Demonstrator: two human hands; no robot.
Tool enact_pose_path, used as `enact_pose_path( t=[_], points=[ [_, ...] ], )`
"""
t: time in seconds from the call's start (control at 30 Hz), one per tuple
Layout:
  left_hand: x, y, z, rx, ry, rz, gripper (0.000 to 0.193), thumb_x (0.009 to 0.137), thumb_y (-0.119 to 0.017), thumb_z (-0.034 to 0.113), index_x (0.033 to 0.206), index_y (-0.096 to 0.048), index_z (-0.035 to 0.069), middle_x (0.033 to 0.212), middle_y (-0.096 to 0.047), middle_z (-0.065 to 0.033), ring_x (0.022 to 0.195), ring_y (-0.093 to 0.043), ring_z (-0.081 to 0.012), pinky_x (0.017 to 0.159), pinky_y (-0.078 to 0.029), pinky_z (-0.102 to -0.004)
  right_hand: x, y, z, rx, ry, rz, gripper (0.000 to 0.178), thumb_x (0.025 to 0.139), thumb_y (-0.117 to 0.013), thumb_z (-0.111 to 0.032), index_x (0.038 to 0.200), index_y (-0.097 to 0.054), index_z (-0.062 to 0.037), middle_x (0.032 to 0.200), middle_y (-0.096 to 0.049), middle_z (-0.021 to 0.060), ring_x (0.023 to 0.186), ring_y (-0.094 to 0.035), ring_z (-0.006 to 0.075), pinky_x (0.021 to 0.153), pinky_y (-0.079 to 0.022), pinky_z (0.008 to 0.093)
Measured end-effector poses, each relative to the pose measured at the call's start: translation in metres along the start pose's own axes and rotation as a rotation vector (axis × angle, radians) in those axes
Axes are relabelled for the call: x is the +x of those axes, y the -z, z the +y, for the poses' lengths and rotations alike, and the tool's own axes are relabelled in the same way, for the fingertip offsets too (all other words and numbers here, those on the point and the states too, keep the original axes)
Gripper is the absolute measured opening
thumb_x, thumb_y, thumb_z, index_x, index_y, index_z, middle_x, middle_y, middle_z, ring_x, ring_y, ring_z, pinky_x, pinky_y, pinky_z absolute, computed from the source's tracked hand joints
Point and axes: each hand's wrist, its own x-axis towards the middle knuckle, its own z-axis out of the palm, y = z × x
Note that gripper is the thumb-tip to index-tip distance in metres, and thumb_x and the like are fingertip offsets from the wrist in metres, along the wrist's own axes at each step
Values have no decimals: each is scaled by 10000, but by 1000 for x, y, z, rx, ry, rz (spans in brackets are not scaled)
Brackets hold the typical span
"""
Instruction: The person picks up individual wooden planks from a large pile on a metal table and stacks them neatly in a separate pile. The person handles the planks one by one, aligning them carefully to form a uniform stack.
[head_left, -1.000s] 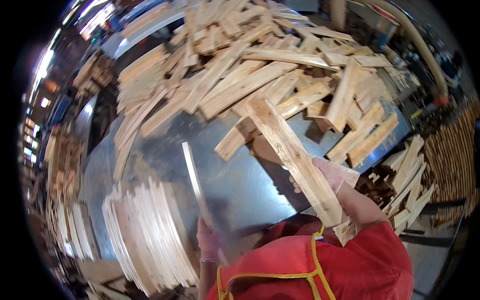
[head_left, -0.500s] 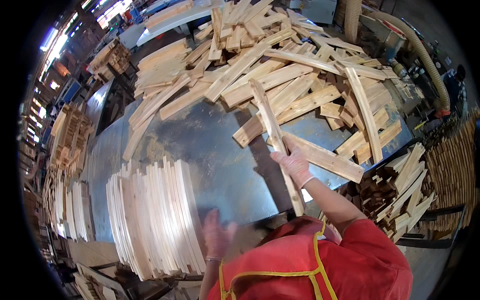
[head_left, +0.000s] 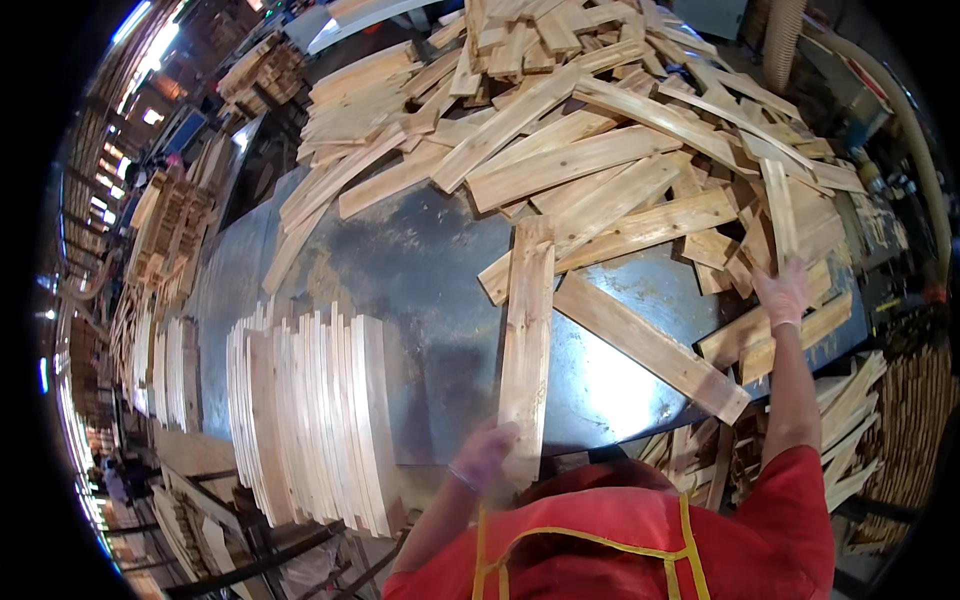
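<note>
A long flat board (head_left: pixel 526 345) is held at its near end by the left hand (head_left: pixel 484 455), which is gloved and a bit blurred, with its fingers closed on the wood. From that hand the board runs straight away over the shiny metal bench (head_left: pixel 420 270), and its far end is laid against the big heap of boards (head_left: pixel 600 110) far beyond the hand. Just to the left of the left hand, a row of thin boards (head_left: pixel 310 410) is stood on edge, packed side by side on the bench. The right hand (head_left: pixel 783 292) is stretched out far to the right, also gloved, and is laid on the loose boards at the right edge of the heap; whether it is wide or closed on a piece cannot be told. Between the two hands, another long board (head_left: pixel 650 345) is laid slanted on the bench. Below the right hand, past the bench edge, more wood pieces (head_left: pixel 800 440) are piled lower down. A red top with a yellow strap (head_left: pixel 640 545) is worn by the person
</note>
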Motion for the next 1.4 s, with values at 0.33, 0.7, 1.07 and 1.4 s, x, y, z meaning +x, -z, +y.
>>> enact_pose_path(
  t=[0.33, 0.7, 1.07, 1.4],
  points=[
    [-39, -12, 35, -70, -76, 250, 357, 1048, -674, 242, 1356, -662, 61, 977, -720, -51, 764, -657, -155, 630, -539, -314, -13, -2, 2, 722, 79, -392, 973, 803, -839, -286, 1615, -391, 8, 1451, -624, 232, 1280, -631, 302, 1073, -501, 368],
    [-106, 62, 45, -385, -293, 73, 694, 1092, -500, 573, 1574, -445, 77, 709, -547, -7, 499, -434, -137, 467, -384, -292, -301, 9, -304, 441, 839, -928, 525, 991, -630, -399, 1398, -619, -67, 1004, -727, 230, 924, -722, 315, 828, -589, 417],
    [-223, 139, 50, -222, -620, 572, 775, 1034, -600, 618, 1558, -452, 68, 735, -514, 17, 500, -491, -101, 443, -400, -265, -489, 49, -438, 903, 1043, -1478, 214, 1001, -628, -115, 1122, -704, 43, 907, -726, 178, 767, -712, 287, 698, -594, 395],
    [-225, 163, 65, -133, -598, 596, 866, 990, -640, 661, 1535, -493, 3, 1061, -664, -39, 866, -631, -135, 727, -524, -283, -423, 55, -388, 1821, -958, -1955, 299, 1002, -732, -376, 1097, -723, -93, 846, -662, 83, 692, -629, 235, 586, -537, 351]
  ],
)
